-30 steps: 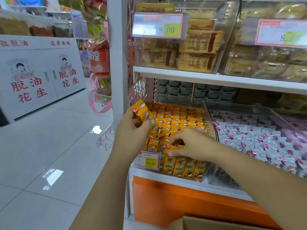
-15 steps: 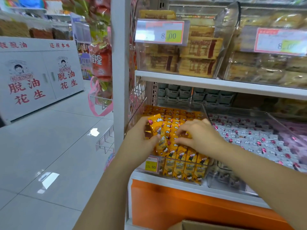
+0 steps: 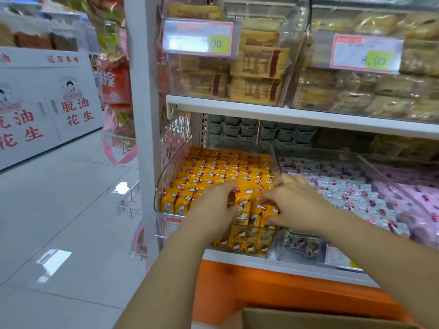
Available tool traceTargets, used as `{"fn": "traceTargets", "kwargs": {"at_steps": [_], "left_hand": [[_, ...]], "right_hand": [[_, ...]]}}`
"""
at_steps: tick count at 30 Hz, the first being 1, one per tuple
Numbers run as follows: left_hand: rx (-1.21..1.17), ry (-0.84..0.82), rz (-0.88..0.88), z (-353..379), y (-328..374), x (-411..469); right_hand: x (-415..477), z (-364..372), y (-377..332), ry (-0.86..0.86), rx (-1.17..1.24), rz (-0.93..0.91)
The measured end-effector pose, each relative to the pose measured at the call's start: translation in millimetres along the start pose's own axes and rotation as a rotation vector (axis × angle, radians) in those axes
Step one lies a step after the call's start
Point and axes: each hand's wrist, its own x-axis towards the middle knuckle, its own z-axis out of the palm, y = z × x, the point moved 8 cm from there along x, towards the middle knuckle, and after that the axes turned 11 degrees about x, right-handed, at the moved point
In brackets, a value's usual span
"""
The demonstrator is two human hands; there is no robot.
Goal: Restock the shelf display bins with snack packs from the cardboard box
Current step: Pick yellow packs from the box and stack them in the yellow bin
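Note:
A clear plastic bin (image 3: 164, 186) on the lower shelf is packed with rows of yellow snack packs (image 3: 221, 172). My left hand (image 3: 211, 207) is over the bin's front rows, fingers and thumb curled round a yellow pack (image 3: 242, 205) standing among the front ones. My right hand (image 3: 294, 205) sits just to the right, its fingertips pinching the tops of the front yellow packs. The rim of the cardboard box (image 3: 308, 317) shows at the bottom edge, below my arms.
A neighbouring clear bin (image 3: 356, 193) of white and pink packs lies to the right. The upper shelf (image 3: 285, 115) carries bins of brown cakes with price tags (image 3: 197, 39). A white upright post (image 3: 142, 115) stands left, with tiled aisle floor (image 3: 59, 222) beyond.
My left hand has come down and right, bringing its yellow pack from above the bin's left edge into the front rows. My right hand shifted slightly right along the front packs.

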Motion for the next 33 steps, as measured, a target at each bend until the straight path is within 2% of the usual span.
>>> {"fn": "traceTargets", "kwargs": {"at_steps": [4, 10, 12, 14, 16, 18, 20, 24, 26, 29, 33], "left_hand": [[0.072, -0.030, -0.063, 5.0, -3.9, 2.3], [0.094, -0.007, -0.058, 7.9, -0.1, -1.3], [0.079, 0.025, -0.010, 2.8, 2.8, -4.1], [0.046, 0.105, 0.054, -9.1, 8.3, -7.8], [-0.039, 0.160, 0.095, -17.3, 13.3, -9.6], [-0.131, 0.144, 0.114, -15.0, 18.8, -8.9], [-0.211, 0.103, 0.132, -6.1, 25.3, -5.9], [-0.328, 0.086, 0.075, -0.5, 18.1, 8.4], [-0.249, 0.086, 0.018, 1.9, 6.5, 15.6], [0.069, 0.021, 0.002, 17.7, 5.2, 23.0], [0.389, -0.132, 0.034, 39.9, 18.2, 31.0]], "right_hand": [[9.2, 0.5, -2.0, 0.039, -0.040, 0.025], [11.6, 1.9, -3.6, 0.064, -0.078, 0.019], [7.4, -2.3, -3.8, 0.105, 0.023, -0.011], [0.6, -14.3, -6.5, 0.160, 0.236, -0.066], [-6.5, -25.7, -12.3, 0.127, 0.534, -0.125], [-10.2, -35.2, -19.0, 0.089, 0.705, -0.180], [-9.8, -44.5, -18.0, 0.119, 0.694, -0.208], [-11.5, -63.2, 5.8, 0.259, 0.675, -0.141], [-15.7, -68.5, 19.7, 0.325, 0.710, -0.097], [-20.4, -65.9, 30.7, 0.369, 0.742, -0.038], [-20.4, -46.8, 20.8, 0.236, 0.704, -0.020]]}}
